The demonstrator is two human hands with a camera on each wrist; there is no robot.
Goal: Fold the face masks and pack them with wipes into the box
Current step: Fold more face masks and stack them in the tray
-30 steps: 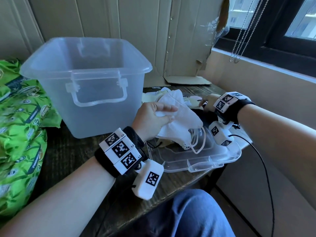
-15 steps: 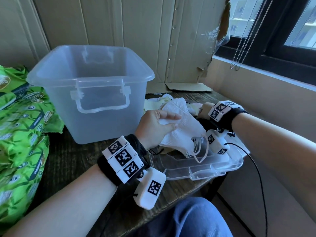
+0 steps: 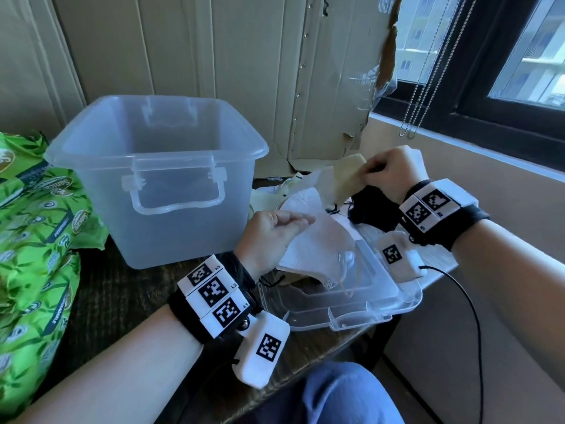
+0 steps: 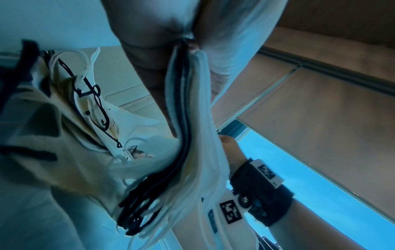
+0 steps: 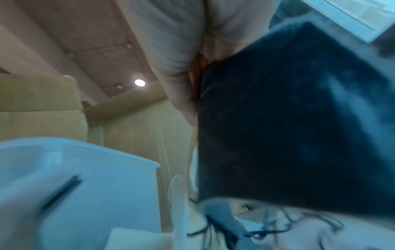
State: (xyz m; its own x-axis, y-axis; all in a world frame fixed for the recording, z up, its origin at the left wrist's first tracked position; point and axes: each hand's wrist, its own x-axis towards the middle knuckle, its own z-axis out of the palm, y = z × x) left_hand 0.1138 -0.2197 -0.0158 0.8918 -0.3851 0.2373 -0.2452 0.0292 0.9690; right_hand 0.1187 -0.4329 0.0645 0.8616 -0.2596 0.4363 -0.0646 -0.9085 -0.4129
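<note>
We note the clear box point(image 3: 159, 179) upright on the desk point(image 3: 128, 289), lid off; we see nothing inside it. Its lid point(image 3: 345, 298) lies just right of it, carrying a loose pile of masks. Our left hand point(image 3: 269, 237) grasps a stack of folded masks point(image 3: 315, 249) over the lid. Our right hand point(image 3: 388, 169) pinches a cream mask point(image 3: 345, 175) and a black mask point(image 3: 371, 206), raised above the pile. Green wipes packs point(image 3: 33, 240) lie left of the box.
</note>
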